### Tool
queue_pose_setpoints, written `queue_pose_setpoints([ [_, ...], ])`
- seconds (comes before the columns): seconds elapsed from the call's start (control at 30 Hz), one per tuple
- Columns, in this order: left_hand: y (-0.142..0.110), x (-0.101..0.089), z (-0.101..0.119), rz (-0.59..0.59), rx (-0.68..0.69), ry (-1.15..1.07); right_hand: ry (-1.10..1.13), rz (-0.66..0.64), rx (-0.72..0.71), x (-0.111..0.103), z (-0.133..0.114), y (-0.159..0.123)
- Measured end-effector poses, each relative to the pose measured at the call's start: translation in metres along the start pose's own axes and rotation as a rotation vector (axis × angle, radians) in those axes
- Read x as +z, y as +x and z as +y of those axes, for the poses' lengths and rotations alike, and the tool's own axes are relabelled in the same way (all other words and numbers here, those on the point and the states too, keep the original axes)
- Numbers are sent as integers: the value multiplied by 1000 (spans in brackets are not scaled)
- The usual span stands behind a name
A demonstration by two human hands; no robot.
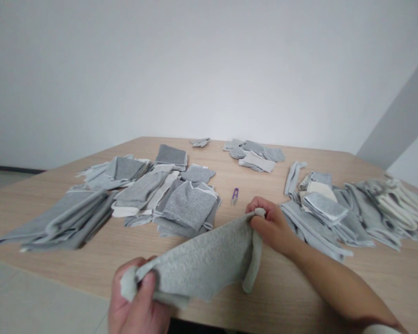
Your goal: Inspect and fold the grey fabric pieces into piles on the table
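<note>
A light grey piece of knit fabric (205, 260) is stretched between my two hands, above the near edge of the table. My left hand (139, 297) pinches its lower left corner between thumb and fingers, and a bit of cloth sticks out past the thumb. At the upper right corner, my right hand (270, 225) grips the fabric, with a rolled edge hanging down below the fingers. Beyond the cloth lies a small pair of purple thread snips (234, 196). Closest behind the fabric is a pile of grey cloth pieces (190, 206).
On the wooden table (257, 185), folded grey cloths (69, 218) lie at the left. Mixed grey and cream cloths (325, 208) are heaped at the right, beside a long cream stack (404, 204). A smaller pile (254, 155) sits at the back, near the wall.
</note>
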State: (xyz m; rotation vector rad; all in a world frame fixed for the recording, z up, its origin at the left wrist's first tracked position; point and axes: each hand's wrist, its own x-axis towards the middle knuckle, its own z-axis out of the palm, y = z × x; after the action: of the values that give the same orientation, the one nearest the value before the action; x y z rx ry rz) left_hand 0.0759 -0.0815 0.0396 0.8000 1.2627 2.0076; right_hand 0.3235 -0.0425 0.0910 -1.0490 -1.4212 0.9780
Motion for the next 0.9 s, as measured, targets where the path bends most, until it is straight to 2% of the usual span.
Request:
queue_pose_setpoints([
  [0.13,2,-1,-3,11,-102,-67,96,36,-24,-2,3,2],
  [0.23,3,-2,-2,60,-143,-127,32,92,-57,-3,-2,4],
  [0.3,3,-3,0,39,-134,-170,-31,95,-69,-3,-7,4],
  [0.47,6,-4,5,-69,-112,-281,-127,-40,-31,-6,-16,2],
  [0.6,10,-4,2,-33,-54,-361,-116,-153,-6,-9,-18,-1],
  [0.7,11,-2,0,-46,12,-384,-100,-177,-7,-11,-21,-3],
  [0.9,8,-3,1,-60,32,-375,-77,-170,-29,-16,-28,-3],
])
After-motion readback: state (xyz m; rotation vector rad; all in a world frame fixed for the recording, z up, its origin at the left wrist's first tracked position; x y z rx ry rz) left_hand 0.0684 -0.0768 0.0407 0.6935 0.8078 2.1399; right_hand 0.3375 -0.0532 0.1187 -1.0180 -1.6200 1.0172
